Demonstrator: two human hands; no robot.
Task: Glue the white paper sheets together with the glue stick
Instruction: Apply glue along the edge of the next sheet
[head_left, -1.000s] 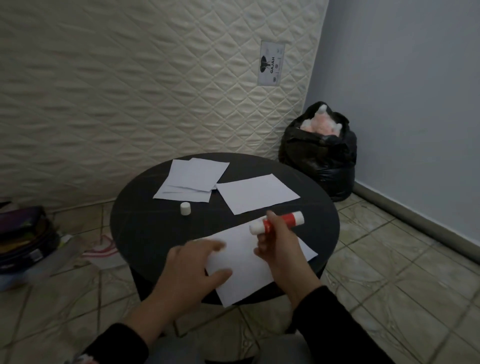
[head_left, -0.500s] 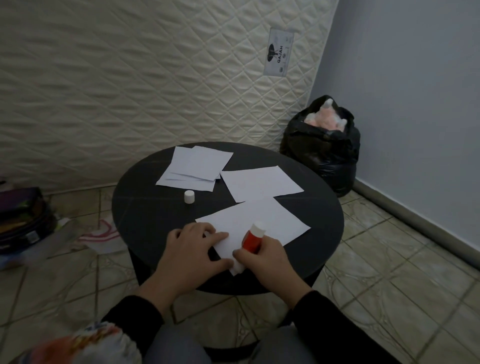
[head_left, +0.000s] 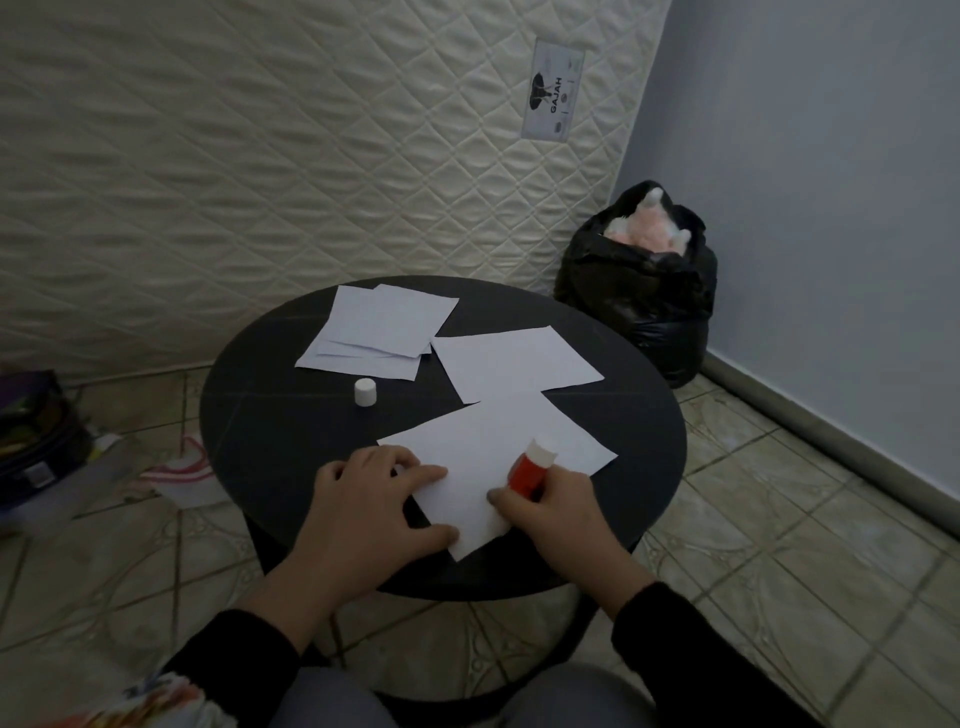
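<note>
Round black table (head_left: 249, 415): the landmark. Nearest white sheet (head_left: 483, 457) is lying at its near side, one corner reaching toward the near rim; bare tabletop is being left open to the left. Sheet is being pressed flat by left hand (head_left: 374, 509), fingers spread. Red glue stick (head_left: 530, 470) is being gripped in right hand (head_left: 561, 514), fingers curled round it, tilted on the sheet. White cap (head_left: 364, 392) is standing mid-table; second sheet (head_left: 514, 364) and paper stack (head_left: 379, 332) are lying farther back.

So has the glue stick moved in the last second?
Yes. The glue stick dropped from above the sheet onto its near edge, ending farther from the white cap on the table.
</note>
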